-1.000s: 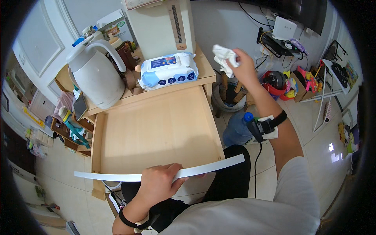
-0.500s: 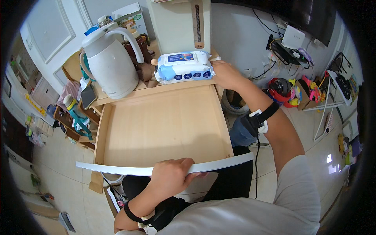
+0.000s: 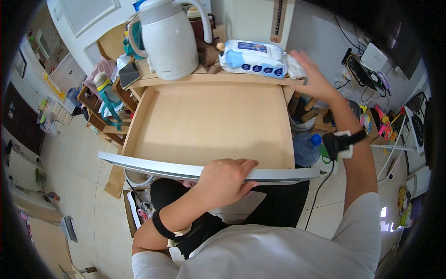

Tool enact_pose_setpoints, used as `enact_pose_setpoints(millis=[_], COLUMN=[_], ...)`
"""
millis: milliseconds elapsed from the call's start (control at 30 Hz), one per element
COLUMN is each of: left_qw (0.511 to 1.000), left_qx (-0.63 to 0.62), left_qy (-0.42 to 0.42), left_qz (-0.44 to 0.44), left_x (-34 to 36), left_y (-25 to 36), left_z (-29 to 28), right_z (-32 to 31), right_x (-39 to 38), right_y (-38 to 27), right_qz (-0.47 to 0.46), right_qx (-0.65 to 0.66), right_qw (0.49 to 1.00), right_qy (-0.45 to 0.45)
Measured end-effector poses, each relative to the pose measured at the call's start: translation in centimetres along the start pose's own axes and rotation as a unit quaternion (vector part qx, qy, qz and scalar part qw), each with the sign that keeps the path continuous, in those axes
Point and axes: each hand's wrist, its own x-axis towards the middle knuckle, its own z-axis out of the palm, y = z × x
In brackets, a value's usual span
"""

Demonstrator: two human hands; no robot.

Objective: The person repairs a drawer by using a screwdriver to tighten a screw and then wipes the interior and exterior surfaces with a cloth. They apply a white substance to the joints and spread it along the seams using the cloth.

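Observation:
A wooden drawer [image 3: 209, 125] with a pale front panel [image 3: 153, 166] is pulled out toward me, with bare boards inside. My left hand [image 3: 225, 181] grips the top edge of that panel, fingers over it and thumb on the near side. On the tabletop behind stands a white and blue pack of wet wipes [image 3: 253, 58]. A crumpled white tissue or wipe [image 3: 295, 67] lies against the pack's right end. Just right of it my right hand [image 3: 318, 79] is raised with fingers apart, holding nothing I can see.
A large white thermos jug [image 3: 169, 44] stands left of the wipes, near a dark phone [image 3: 129, 74]. Behind is a tall white dispenser [image 3: 253, 21]. Right of the drawer, a blue water bottle [image 3: 306, 149] stands on the floor. A cable [image 3: 320, 193] hangs from my right wrist.
My right hand has come off the pack's right end and opened, and the crumpled white piece now shows there. The view has shifted. My left hand stays on the drawer front.

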Motion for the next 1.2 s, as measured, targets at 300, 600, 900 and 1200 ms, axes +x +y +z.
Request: enact_pose_setpoints(millis=[300,600,900,1200], left_qw=[0.997,0.992,0.961,0.969], left_qx=[-0.049,0.044,0.176,0.157], left_qy=[0.059,0.111,0.156,0.108], left_qz=[0.030,-0.035,-0.147,-0.160], left_x=[-1.1,-6.9,-15.7,-14.7], left_y=[-0.7,-5.0,-15.8,-19.3], left_z=[0.2,-3.7,-8.5,-8.2], right_z=[-9.5,0.6,2.3,2.8], right_x=[-12.9,-16.5,-15.7,-15.0], right_y=[-12.6,-19.2,-18.4,-17.4], right_qz=[-0.022,0.084,0.066,0.085], right_qx=[0.125,0.007,-0.068,-0.100], right_qw=[0.982,0.994,0.995,0.989], right_qy=[-0.138,-0.066,-0.044,-0.064])
